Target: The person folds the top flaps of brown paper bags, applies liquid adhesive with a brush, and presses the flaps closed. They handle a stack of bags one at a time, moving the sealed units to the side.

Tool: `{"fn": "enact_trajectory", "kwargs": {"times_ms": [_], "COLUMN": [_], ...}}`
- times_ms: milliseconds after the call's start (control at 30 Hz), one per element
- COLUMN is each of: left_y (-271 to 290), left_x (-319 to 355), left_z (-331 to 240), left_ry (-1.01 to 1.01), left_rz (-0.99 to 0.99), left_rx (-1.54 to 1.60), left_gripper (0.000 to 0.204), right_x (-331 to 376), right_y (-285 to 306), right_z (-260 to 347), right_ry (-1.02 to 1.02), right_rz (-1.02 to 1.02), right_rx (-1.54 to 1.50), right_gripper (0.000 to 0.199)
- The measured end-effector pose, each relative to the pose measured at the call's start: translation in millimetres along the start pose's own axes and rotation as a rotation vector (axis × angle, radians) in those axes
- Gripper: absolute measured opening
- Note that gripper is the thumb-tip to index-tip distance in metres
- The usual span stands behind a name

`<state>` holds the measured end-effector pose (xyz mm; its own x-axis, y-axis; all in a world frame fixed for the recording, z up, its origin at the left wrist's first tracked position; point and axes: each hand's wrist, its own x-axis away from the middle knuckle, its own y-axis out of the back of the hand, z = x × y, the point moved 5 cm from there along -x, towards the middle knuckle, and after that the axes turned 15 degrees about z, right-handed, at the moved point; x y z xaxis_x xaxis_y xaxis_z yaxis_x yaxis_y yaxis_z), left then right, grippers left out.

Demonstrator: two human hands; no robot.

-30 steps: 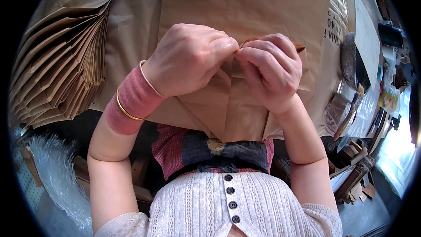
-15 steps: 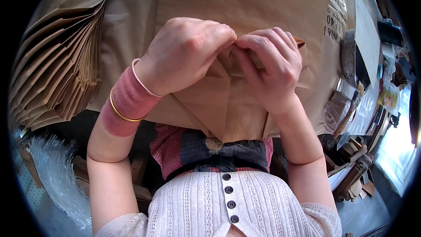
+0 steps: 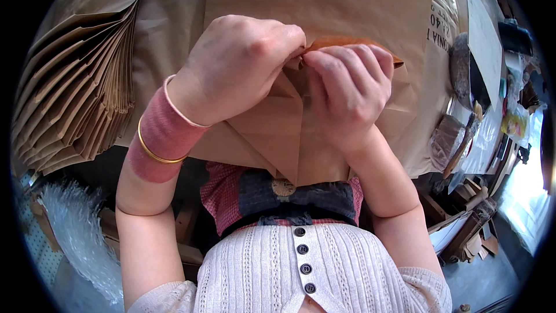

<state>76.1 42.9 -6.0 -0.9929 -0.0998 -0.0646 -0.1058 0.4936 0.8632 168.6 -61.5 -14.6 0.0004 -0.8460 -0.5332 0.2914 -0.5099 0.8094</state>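
Note:
A large brown paper bag (image 3: 278, 113) lies in front of me, its near end creased into folds and triangular flaps. My left hand (image 3: 243, 66), with a pink wristband and a thin gold bangle, pinches the folded paper edge between thumb and finger. Close beside it, my right hand (image 3: 350, 87) grips the same edge with curled fingers, the fingertips nearly meeting the left ones. Behind the right fingers an orange-brown inner fold (image 3: 341, 42) shows. What exactly sits between the fingertips is hidden.
A fanned stack of folded brown paper bags (image 3: 75, 90) stands at the left. On the right lie a brush (image 3: 463, 145), a plastic-wrapped block (image 3: 446, 139) and a white board (image 3: 483, 40). Clear plastic strands (image 3: 81, 237) hang at lower left; cardboard scraps (image 3: 478, 243) are at lower right.
Both hands have shifted slightly left with the pinched edge. The right hand has dropped a little, and more of the orange-brown fold shows behind it.

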Motion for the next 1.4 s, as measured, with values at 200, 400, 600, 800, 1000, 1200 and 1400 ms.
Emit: {"fn": "enact_trajectory", "kwargs": {"times_ms": [200,400,600,800,1000,1200,1400], "left_y": [-5.6,-2.8,-2.9,-1.4,-0.6,-3.3,2.0], "left_x": [5.2,1.4,-0.4,1.7,-3.0,-3.5,-4.5], "left_z": [3.9,2.8,3.8,7.9,8.3,14.3,14.5], "left_ry": [0.098,0.08,0.118,0.128,0.074,0.157,0.165], "left_rz": [-0.08,0.075,0.031,0.093,0.26,0.19,0.181], "left_rx": [0.076,0.104,-0.085,0.068,-0.047,-0.057,0.104], "left_gripper": [0.006,0.008,0.008,0.008,0.01,0.011,0.012], "right_x": [8.9,2.4,5.9,9.4,3.8,12.9,12.9], "right_y": [0.2,-1.4,-2.3,-3.5,-2.7,-5.0,-0.9], "right_z": [15.2,9.0,25.0,23.8,18.6,33.1,29.3], "right_ry": [0.071,-0.044,0.025,0.021,-0.018,0.052,0.002], "right_rz": [-0.023,0.026,0.018,-0.024,0.067,0.067,0.055], "right_rx": [0.062,0.062,0.139,0.166,0.153,0.196,0.225], "right_gripper": [0.016,0.009,0.01,0.01,0.009,0.01,0.011]}}
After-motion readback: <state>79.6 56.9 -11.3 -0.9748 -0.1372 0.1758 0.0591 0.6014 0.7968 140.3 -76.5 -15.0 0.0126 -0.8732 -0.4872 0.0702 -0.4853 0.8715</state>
